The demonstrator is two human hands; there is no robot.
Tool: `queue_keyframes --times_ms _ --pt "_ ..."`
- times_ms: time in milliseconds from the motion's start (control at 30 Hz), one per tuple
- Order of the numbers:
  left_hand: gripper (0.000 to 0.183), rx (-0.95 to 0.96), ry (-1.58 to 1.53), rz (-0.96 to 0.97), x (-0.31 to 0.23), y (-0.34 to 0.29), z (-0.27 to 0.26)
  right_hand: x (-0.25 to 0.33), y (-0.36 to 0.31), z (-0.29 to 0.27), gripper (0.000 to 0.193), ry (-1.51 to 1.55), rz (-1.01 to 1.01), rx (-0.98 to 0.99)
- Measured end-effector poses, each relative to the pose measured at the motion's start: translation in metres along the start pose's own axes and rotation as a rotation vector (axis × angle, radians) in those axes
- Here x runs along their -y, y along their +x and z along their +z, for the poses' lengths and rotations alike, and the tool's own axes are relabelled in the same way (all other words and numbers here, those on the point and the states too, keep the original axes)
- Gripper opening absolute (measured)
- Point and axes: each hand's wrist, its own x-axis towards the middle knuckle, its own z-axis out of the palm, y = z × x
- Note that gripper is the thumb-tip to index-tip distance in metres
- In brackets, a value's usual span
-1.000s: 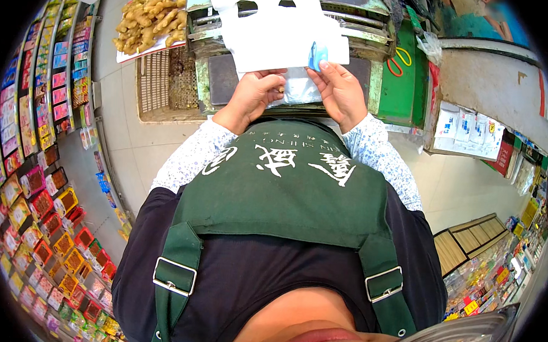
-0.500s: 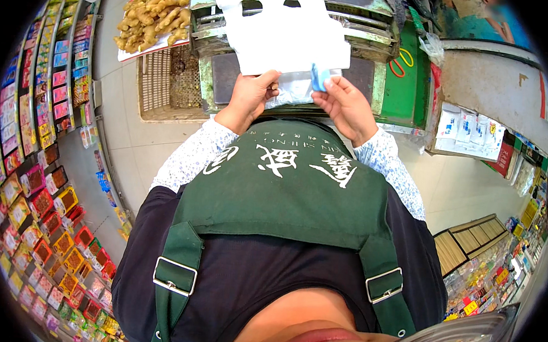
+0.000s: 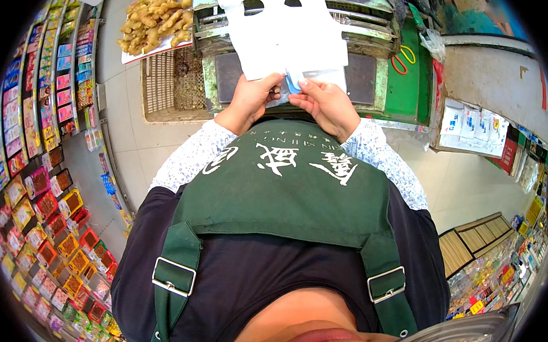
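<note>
A white sheet (image 3: 286,40) with two cut-out openings at its far end, like a flat plastic carrier bag, lies over the worn green stand (image 3: 367,108) before me. At its near edge my left hand (image 3: 251,101) is closed, thumb and forefinger pinching that edge. Close beside it, my right hand (image 3: 329,106) is closed in a pinch on a small blue strip (image 3: 294,82). The strip sits between both hands against the near edge of the sheet; whether it is part of the sheet or separate, I cannot tell.
Ginger roots (image 3: 157,20) are piled on a white tray at the far left, above a beige plastic crate (image 3: 160,99). Scissors (image 3: 402,59) with red and yellow handles lie on a green surface to the right. Shelves of packaged goods (image 3: 56,186) line the left side.
My right hand has moved left, bringing the blue strip close to my left hand. The sheet's near right corner now lies spread to the right of the strip.
</note>
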Motion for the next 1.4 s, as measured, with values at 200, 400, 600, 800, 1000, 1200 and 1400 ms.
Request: queue_keyframes --times_ms 200,400,600,800,1000,1200,1400 --pt "0.006 0.005 -0.038 0.011 -0.006 0.001 -0.005 -0.002 0.019 0.001 0.032 0.056 -0.011 0.042" --pt "0.008 -0.024 -0.060 0.000 -0.006 0.006 -0.011 0.003 0.011 0.007 0.031 -0.039 -0.006 0.075" --pt "0.009 -0.010 -0.008 0.019 -0.008 0.006 -0.008 0.003 0.005 0.001 0.042 0.028 -0.045 0.065" --pt "0.008 -0.010 0.003 0.064 -0.006 0.004 -0.004 0.005 0.011 0.005 0.030 0.015 -0.048 -0.004" --pt "0.009 0.000 -0.037 0.038 -0.004 0.006 -0.006 0.007 0.016 0.008 0.028 -0.161 -0.099 -0.047" --pt "0.009 -0.029 -0.072 0.004 -0.002 0.008 -0.008 0.005 0.017 -0.007 0.021 -0.165 -0.002 0.092" --pt "0.009 -0.022 -0.051 0.079 -0.002 0.012 -0.014 -0.005 0.001 -0.012 0.018 0.011 0.018 0.197"
